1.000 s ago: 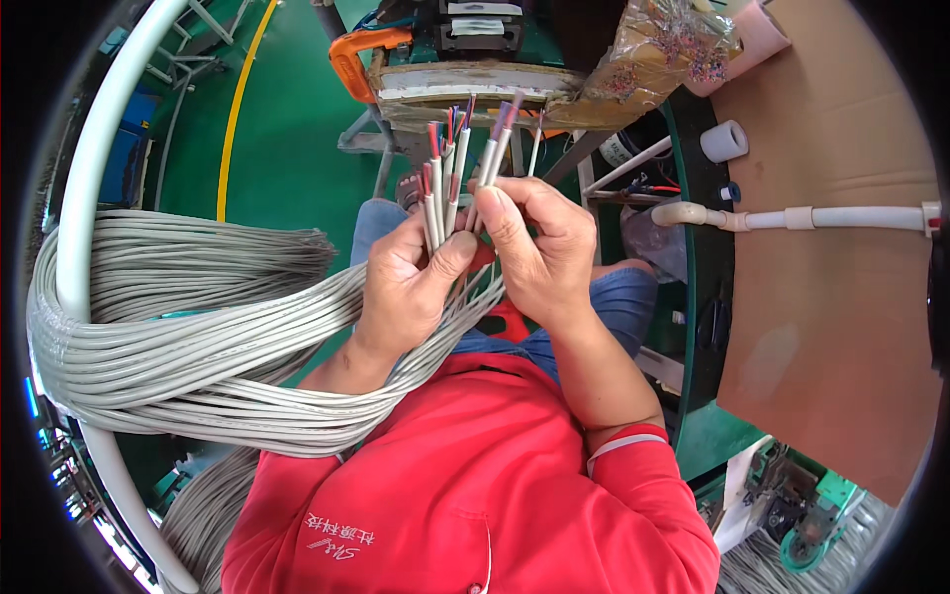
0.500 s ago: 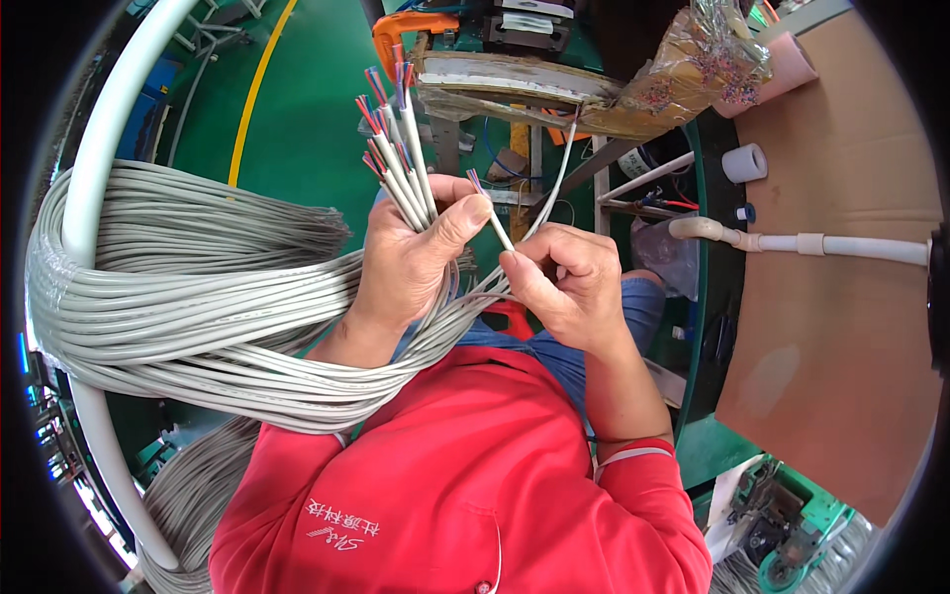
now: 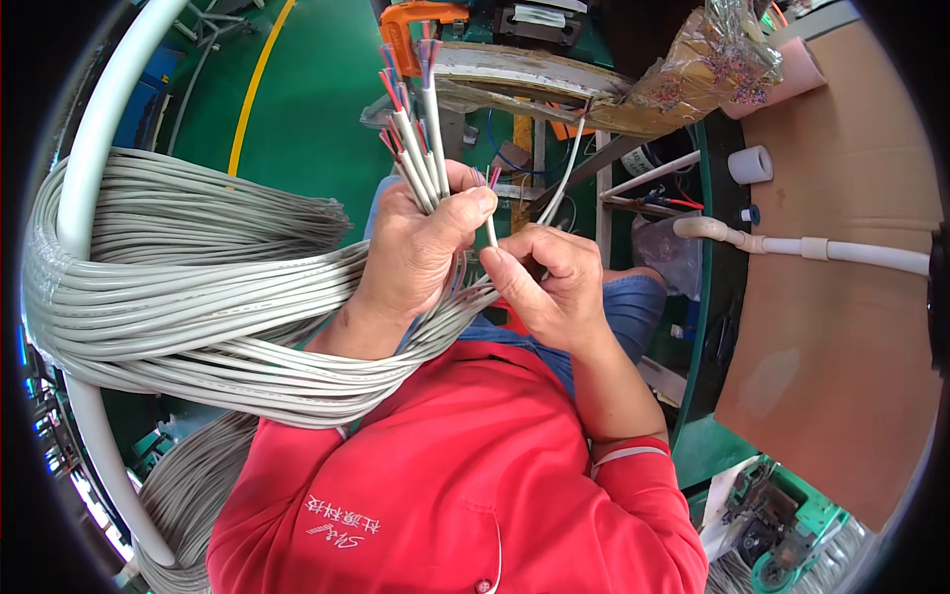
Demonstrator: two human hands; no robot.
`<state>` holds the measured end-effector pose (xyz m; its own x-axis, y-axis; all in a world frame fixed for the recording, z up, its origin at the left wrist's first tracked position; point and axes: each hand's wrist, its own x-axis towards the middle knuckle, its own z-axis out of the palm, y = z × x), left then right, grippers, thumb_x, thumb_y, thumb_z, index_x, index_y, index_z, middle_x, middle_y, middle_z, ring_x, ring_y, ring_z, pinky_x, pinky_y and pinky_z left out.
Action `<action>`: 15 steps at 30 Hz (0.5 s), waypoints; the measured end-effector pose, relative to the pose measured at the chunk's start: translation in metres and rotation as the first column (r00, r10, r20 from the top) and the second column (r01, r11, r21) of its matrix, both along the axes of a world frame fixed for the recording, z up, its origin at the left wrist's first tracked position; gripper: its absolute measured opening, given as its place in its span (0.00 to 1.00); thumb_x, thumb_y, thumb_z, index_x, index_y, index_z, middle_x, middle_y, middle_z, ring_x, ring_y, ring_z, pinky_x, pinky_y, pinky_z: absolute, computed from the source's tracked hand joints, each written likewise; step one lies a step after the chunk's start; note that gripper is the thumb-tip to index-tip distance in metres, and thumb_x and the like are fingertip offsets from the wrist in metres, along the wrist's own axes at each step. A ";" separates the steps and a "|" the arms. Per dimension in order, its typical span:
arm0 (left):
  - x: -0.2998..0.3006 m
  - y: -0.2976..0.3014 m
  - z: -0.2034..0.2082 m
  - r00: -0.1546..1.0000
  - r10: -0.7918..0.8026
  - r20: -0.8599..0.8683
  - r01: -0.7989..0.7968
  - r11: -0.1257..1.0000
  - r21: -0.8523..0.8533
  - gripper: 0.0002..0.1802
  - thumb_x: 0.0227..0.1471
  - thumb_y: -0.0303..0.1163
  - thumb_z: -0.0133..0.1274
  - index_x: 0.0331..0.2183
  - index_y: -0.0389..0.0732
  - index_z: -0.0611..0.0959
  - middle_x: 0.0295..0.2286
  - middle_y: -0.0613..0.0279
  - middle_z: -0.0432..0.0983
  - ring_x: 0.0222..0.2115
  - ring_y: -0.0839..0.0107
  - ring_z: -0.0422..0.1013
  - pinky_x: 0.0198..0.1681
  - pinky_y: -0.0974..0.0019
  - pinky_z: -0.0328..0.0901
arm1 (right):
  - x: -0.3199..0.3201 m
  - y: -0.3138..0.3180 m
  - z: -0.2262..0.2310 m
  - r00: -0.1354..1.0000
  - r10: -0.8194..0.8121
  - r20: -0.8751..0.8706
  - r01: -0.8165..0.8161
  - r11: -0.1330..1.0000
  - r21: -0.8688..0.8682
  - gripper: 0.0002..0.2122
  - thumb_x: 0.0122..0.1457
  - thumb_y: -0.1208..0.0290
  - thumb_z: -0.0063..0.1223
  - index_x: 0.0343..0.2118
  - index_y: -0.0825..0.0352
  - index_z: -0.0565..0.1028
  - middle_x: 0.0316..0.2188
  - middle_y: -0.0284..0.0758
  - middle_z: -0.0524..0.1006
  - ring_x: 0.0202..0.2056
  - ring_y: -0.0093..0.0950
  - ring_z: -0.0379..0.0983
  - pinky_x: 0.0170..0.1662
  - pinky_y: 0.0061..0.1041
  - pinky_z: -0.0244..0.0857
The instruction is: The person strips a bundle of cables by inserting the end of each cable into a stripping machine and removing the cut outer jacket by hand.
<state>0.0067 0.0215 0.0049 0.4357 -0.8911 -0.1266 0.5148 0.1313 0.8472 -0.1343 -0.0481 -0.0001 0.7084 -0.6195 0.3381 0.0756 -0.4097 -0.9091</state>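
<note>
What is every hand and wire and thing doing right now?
Left hand: closed around a bunch of cable ends.
Cable ends: upright, stripped, coloured wires showing.
Right hand: pinching a single cable.
Single cable: apart from the bunch, tip up.
Grey cable bundle: draped over the white tube.
White tube: curved, bearing the bundle.
Tape roll: lying on the brown board.

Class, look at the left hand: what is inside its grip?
The left hand grips a bunch of grey cables, their red and blue wire tips sticking out above. The fingers hide how many cables it holds.
</note>
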 end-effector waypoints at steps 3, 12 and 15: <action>0.000 -0.001 0.000 0.996 0.081 -0.048 -0.082 0.996 -0.039 0.06 0.51 0.28 0.54 0.31 0.37 0.75 0.19 0.71 0.64 0.16 0.86 0.55 0.20 0.78 0.52 | -0.001 -0.003 0.001 1.000 0.012 -0.009 -0.013 1.000 -0.011 0.05 0.52 0.77 0.59 0.22 0.70 0.75 0.16 0.33 0.73 0.15 0.19 0.66 0.19 0.19 0.58; 0.001 -0.002 -0.001 0.997 0.069 -0.034 -0.074 0.986 -0.150 0.07 0.53 0.28 0.54 0.33 0.35 0.76 0.21 0.70 0.66 0.19 0.85 0.58 0.21 0.79 0.53 | 0.033 -0.046 0.021 0.943 -0.333 -0.024 0.319 0.879 0.353 0.12 0.54 0.68 0.56 0.19 0.71 0.74 0.13 0.28 0.72 0.17 0.14 0.64 0.20 0.17 0.58; 0.002 -0.002 0.001 0.995 0.047 0.086 -0.030 0.981 -0.191 0.07 0.53 0.27 0.55 0.34 0.34 0.77 0.22 0.70 0.69 0.20 0.85 0.59 0.23 0.79 0.54 | 0.048 -0.069 0.013 0.928 -0.371 -0.018 0.339 0.826 0.451 0.12 0.50 0.66 0.57 0.19 0.71 0.76 0.14 0.29 0.72 0.17 0.14 0.64 0.20 0.17 0.57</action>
